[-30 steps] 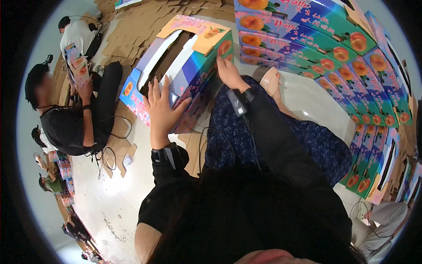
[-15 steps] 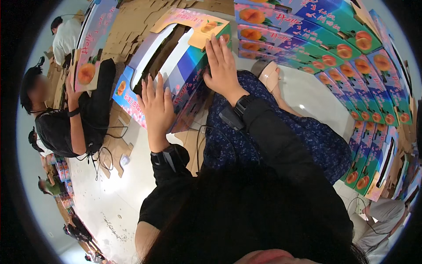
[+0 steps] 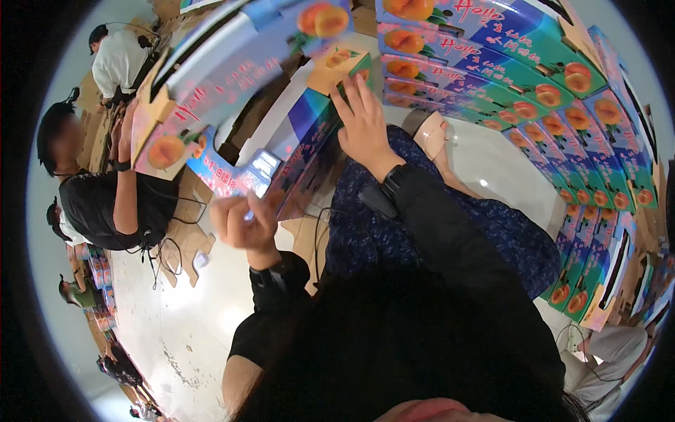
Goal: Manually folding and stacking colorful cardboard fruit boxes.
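Okay, we start at the box (image 3: 299, 126): it sits slantwise right in front of the person, long dark slot (image 3: 247, 128) facing up. Right hand (image 3: 364, 133) lies on its orange-and-green right end, fingers spread and nothing gripped; we read that as steadying. Left hand (image 3: 242, 225) is well apart from the right, just by the near left corner, fingers curled. It's motion-blurred, so we can't tell whether it touches the box or pinches anything. Placement makes sense to us: slot up, both hands in reach.

Over the far side, a second box (image 3: 232, 84) slants across and hides part of the slot and top. Co-worker's hand (image 3: 127, 130) is at its left end, so we take the co-worker (image 3: 105, 204) to be supporting it. That's the main obstruction for us.

Rightward, a stack (image 3: 471, 56) of like boxes and a side stack (image 3: 590, 133) wall things in, probably placed close to save reaching. Skirt (image 3: 450, 204) and sandal (image 3: 431, 133) fill the gap between. Cable (image 3: 317, 243) runs beside the lap, over flat cardboard (image 3: 300, 246); possible snag, we'd say. Grey trousers (image 3: 612, 359) show at lower right.
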A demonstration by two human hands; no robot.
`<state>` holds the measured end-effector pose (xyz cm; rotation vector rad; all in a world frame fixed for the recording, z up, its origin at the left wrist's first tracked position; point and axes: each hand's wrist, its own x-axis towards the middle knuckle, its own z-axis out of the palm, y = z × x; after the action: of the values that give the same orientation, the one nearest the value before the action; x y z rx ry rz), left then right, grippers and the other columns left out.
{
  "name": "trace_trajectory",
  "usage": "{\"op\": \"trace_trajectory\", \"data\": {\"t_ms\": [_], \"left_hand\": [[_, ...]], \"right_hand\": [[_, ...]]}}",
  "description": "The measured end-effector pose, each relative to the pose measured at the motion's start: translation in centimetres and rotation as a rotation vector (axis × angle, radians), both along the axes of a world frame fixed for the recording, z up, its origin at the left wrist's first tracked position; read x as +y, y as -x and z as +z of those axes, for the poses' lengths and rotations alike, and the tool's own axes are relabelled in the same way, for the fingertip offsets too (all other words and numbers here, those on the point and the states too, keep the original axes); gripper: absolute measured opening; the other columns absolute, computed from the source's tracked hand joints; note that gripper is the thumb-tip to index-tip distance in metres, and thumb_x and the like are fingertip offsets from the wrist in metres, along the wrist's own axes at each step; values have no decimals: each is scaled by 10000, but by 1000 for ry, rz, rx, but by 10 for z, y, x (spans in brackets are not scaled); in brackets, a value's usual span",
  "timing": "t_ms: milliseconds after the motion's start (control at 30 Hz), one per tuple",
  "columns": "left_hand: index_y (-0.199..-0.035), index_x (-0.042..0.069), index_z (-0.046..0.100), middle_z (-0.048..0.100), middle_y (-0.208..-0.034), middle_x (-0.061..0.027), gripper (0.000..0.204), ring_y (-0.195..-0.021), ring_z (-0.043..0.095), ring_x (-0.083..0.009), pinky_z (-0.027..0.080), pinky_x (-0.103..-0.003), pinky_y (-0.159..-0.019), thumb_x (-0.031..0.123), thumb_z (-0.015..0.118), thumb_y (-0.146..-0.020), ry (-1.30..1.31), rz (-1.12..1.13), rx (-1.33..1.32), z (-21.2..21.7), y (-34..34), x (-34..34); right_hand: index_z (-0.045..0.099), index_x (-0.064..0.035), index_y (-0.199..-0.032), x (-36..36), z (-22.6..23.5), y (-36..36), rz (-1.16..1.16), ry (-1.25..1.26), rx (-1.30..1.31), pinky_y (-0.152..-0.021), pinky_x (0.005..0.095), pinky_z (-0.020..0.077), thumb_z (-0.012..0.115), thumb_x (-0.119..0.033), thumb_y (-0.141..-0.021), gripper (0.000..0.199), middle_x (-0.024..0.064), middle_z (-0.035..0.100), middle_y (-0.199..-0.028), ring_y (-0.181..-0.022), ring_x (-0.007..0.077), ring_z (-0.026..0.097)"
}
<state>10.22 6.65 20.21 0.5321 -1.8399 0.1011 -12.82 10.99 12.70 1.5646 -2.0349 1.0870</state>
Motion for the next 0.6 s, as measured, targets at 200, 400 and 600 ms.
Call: {"op": "trace_trajectory", "data": {"t_ms": [200,400,600], "left_hand": [[-632,60,467,424,-632,-52,205,-601,419,-199,314,-326,-544,157,543,-797,232,14,393,47,-25,24],[-968,32,487,459,-1031,-117,181,-982,453,-213,345,-358,-845,139,555,-840,-7,262,378,32,-32,-5],[-1343,16,263,413,-1283,-159,717,-1206,403,-240,389,-342,-940,281,676,-820,-548,247,562,14,-38,-36]], "right_hand": [[528,-16,-1099,57,-7,-12,70,160,-281,-955,436,360,564,-15,-648,453,190,502,-1167,-1134,372,451],[498,3,-1103,59,14,-7,-21,265,-332,-908,433,376,606,-39,-691,428,188,526,-1068,-1032,384,478],[460,26,-1161,-10,32,25,278,452,-1154,-899,389,398,702,-178,-767,506,127,564,-1022,-1023,276,531]]}}
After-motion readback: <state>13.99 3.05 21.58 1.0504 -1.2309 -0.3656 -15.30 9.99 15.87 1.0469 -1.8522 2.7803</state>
